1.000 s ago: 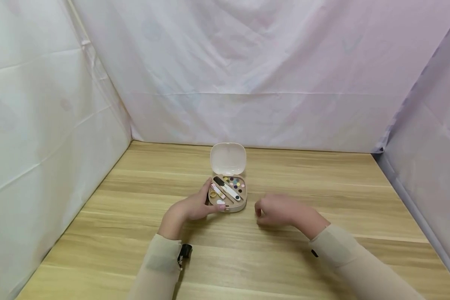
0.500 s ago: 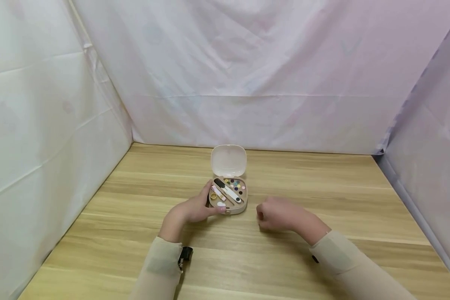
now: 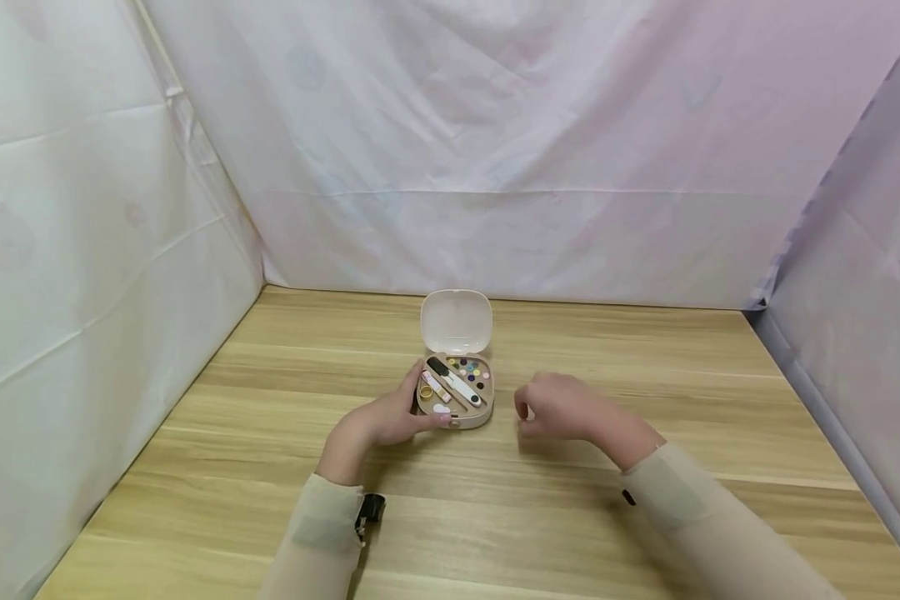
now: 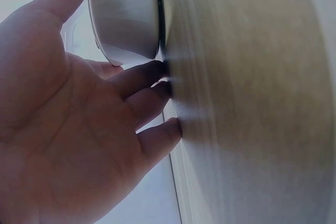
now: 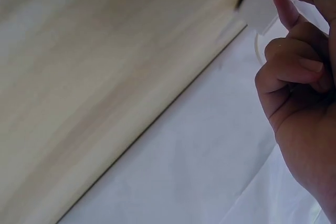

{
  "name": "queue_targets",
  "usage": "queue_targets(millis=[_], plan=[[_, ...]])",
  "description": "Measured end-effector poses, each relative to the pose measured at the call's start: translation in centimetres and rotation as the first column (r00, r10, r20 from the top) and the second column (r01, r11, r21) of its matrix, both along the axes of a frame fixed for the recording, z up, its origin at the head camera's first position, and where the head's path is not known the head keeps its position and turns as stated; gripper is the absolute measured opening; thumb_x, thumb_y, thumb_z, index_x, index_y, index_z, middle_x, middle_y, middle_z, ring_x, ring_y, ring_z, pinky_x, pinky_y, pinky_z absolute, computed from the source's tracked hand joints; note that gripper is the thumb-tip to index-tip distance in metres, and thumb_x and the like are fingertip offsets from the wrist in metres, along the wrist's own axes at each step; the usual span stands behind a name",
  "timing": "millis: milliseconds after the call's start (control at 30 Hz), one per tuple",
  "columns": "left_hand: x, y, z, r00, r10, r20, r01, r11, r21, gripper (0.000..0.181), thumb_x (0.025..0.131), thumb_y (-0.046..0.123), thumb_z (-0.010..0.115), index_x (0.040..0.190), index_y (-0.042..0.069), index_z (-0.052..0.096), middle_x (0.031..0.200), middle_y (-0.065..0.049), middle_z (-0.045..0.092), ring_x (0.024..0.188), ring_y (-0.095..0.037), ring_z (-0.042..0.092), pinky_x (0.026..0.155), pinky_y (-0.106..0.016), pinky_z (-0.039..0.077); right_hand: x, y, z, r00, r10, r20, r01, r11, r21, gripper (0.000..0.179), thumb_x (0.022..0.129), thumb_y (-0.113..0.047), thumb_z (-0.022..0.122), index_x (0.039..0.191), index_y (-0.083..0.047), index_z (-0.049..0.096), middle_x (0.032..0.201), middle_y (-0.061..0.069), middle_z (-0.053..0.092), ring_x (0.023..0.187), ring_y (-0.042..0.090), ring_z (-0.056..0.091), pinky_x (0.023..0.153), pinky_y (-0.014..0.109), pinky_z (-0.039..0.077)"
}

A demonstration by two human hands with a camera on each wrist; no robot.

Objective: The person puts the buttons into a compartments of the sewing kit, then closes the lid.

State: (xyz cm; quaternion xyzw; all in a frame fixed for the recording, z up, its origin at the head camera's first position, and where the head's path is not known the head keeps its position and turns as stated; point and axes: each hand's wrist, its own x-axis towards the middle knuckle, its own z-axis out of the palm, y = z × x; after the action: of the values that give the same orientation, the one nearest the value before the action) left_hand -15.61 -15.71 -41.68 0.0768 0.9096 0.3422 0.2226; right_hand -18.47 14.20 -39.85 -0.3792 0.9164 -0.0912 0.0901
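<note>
An open sewing kit (image 3: 473,422) lies on the table, its pale lid (image 3: 456,321) tipped up behind it. In its tray are a white seam-ripper-like tool with a black end (image 3: 461,387), a pink-and-white strip (image 3: 436,387), a gold ring (image 3: 426,391) and several coloured buttons (image 3: 471,367). My left hand (image 3: 393,417) grips the kit's left side, thumb at the front by the catch and fingers along the side. My right hand (image 3: 562,408) hovers just right of the kit. Its fingers (image 5: 291,59) are curled, with thumb and index tips meeting; nothing shows between them.
The wood-grain table (image 3: 270,367) is bounded by white fabric at the back (image 3: 495,167) and left (image 3: 82,250), and by a pale fabric wall (image 3: 855,275) on the right. Black devices (image 3: 371,506) are strapped at the wrists.
My right hand has shifted slightly, rising a little away from me in the last half second. The left hand and the sewing kit stay in place.
</note>
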Motion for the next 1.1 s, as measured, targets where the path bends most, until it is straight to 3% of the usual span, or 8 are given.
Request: queue_targets(millis=[167, 500, 733, 1100], plan=[[0.0, 0.0, 0.1, 1.000, 0.001, 0.000, -0.001, 1.000, 0.004, 0.114, 0.099, 0.057, 0.070, 0.172, 0.016, -0.008, 0.175, -0.028, 0.022, 0.158, -0.046, 0.034, 0.129, -0.061, 0.031, -0.8, 0.1, 1.4, 0.998, 0.040, -0.041, -0.041, 0.999, -0.015, 0.003, 0.083, -0.015, 0.074, 0.081, -0.014, 0.074, 0.063, -0.007, 0.060, 0.055, 0.005, 0.048, 0.055, 0.026, 0.047], [-0.1, 0.0, 0.0, 1.000, 0.007, 0.009, -0.007, 1.000, 0.001, 0.114, 0.098, 0.058, 0.070, 0.173, 0.016, -0.006, 0.175, -0.027, 0.023, 0.159, -0.043, 0.034, 0.129, -0.059, 0.032, -2.7, -1.2, 3.3, 0.999, 0.049, 0.015, -0.048, 0.996, -0.077, 0.005, 0.087, -0.010, 0.069, 0.086, -0.008, 0.074, 0.066, -0.003, 0.058, 0.057, 0.007, 0.045, 0.056, 0.024, 0.042], [-0.2, 0.0, 0.3, 1.000, -0.013, -0.007, 0.013, 1.000, -0.010, 0.113, 0.099, 0.058, 0.070, 0.173, 0.015, -0.004, 0.175, -0.026, 0.025, 0.158, -0.043, 0.036, 0.129, -0.059, 0.032, -3.8, -3.2, 3.1, 0.999, 0.029, 0.035, -0.025, 0.992, -0.126, 0.005, 0.090, -0.014, 0.073, 0.089, -0.011, 0.076, 0.066, -0.005, 0.054, 0.060, 0.008, 0.044, 0.057, 0.023, 0.039], [-0.1, -0.1, 0.4, 1.000, -0.019, -0.020, 0.019, 0.999, -0.030, 0.113, 0.099, 0.057, 0.070, 0.173, 0.013, -0.003, 0.173, -0.027, 0.028, 0.157, -0.044, 0.038, 0.127, -0.059, 0.034, -3.9, -4.5, 2.0, 0.998, 0.040, 0.045, -0.036, 0.995, -0.090, 0.008, 0.090, -0.011, 0.073, 0.083, -0.012, 0.076, 0.069, -0.006, 0.062, 0.060, 0.008, 0.050, 0.058, 0.023, 0.043]])
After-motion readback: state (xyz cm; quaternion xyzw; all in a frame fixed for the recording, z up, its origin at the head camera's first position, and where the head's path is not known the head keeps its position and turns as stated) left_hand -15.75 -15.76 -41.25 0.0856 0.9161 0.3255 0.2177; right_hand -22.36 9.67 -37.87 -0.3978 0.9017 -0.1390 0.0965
